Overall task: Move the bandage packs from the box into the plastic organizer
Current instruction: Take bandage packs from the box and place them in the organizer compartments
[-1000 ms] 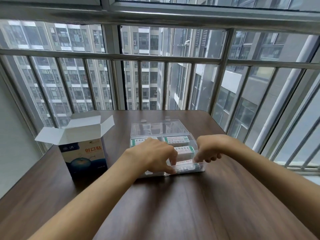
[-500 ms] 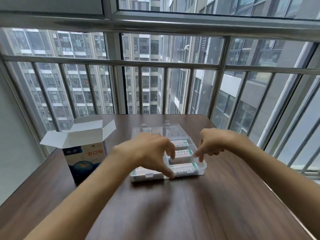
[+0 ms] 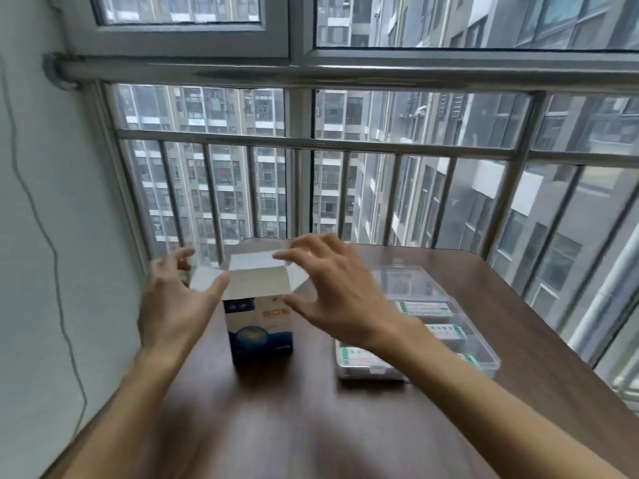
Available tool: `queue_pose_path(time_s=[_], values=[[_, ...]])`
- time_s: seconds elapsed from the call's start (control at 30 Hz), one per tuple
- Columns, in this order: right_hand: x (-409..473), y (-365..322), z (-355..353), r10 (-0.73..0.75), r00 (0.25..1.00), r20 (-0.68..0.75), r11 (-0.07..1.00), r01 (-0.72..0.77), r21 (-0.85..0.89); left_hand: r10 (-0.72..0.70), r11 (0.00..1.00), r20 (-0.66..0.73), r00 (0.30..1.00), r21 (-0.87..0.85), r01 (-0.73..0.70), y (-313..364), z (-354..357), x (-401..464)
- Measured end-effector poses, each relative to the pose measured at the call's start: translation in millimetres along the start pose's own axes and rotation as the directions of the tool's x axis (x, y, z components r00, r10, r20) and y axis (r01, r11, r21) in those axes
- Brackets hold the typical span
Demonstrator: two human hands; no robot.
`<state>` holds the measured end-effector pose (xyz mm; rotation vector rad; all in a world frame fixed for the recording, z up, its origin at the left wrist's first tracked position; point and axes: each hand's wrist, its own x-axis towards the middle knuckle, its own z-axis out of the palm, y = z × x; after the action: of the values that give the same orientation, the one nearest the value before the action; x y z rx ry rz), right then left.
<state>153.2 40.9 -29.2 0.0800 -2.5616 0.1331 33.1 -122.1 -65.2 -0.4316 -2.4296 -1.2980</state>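
A blue and white bandage box stands upright on the dark wooden table with its white top flaps spread. My left hand hovers at the box's left side, fingers spread, its thumb touching the near flap. My right hand hangs over the box's right side, fingers spread wide and holding nothing. To the right lies the clear plastic organizer with its lid folded back. Several white bandage packs with green ends lie in its compartments; my right forearm hides part of them.
The table sits in a corner, with a grey wall at the left and a barred window right behind it. A thin cable runs down the wall. The table's right edge is close beside the organizer.
Both hands left the organizer and moved left to the box, opening their fingers. The view swung left and up, so the box is now central and the organizer sits at the right.
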Motion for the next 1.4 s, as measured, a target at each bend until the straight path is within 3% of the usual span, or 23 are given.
queue_pose_path(time_s=[0.07,0.13,0.23,0.33,0.53,0.63,0.7,0.77,0.9,0.97,1.03,1.27,1.4], values=[[9,-8,15,-0.066,0.998,0.018,0.989,0.068,-0.128,-0.112,0.979,0.106,0.988,-0.157,0.128,-10,6,0],[12,-9,21,-0.081,0.996,0.023,0.990,0.083,-0.116,-0.139,0.902,0.222,0.965,-0.373,0.216,-10,9,-1],[11,-6,26,-0.127,0.989,-0.073,0.987,0.119,-0.104,-0.063,0.843,0.047,0.997,-0.532,0.078,-7,6,-4],[0,-1,33,-0.160,0.974,-0.163,0.977,0.133,-0.164,0.047,0.814,-0.053,0.998,-0.577,-0.069,-5,5,-11],[-18,12,49,-0.088,0.992,-0.089,0.991,0.078,-0.109,0.105,0.797,0.110,0.988,-0.604,-0.017,-12,22,-22],[-17,2,43,-0.061,0.997,-0.055,0.998,0.060,-0.015,0.160,0.806,0.100,0.982,-0.588,-0.071,-12,23,-24],[-9,-10,38,-0.024,1.000,0.012,0.999,0.024,0.043,0.186,0.817,0.083,0.979,-0.567,-0.107,-15,24,-26],[3,-20,38,0.058,0.985,0.165,0.998,-0.058,-0.004,0.214,0.814,0.074,0.974,-0.565,-0.136,-15,24,-29],[29,-34,42,0.290,0.830,0.477,0.957,-0.244,-0.156,0.228,0.792,0.090,0.970,-0.596,-0.131,-11,27,-30],[38,-37,48,0.327,0.761,0.560,0.945,-0.277,-0.176,0.234,0.790,0.099,0.967,-0.599,-0.130,-11,27,-30],[45,-38,52,0.345,0.740,0.577,0.937,-0.304,-0.171,0.228,0.791,0.105,0.968,-0.599,-0.121,-12,28,-30],[48,-31,49,0.292,0.875,0.386,0.953,-0.232,-0.195,0.159,0.780,0.116,0.980,-0.624,-0.053,-12,29,-24],[45,-27,43,0.173,0.952,0.254,0.975,-0.129,-0.179,0.026,0.706,0.147,0.989,-0.703,0.086,-9,28,-20]])
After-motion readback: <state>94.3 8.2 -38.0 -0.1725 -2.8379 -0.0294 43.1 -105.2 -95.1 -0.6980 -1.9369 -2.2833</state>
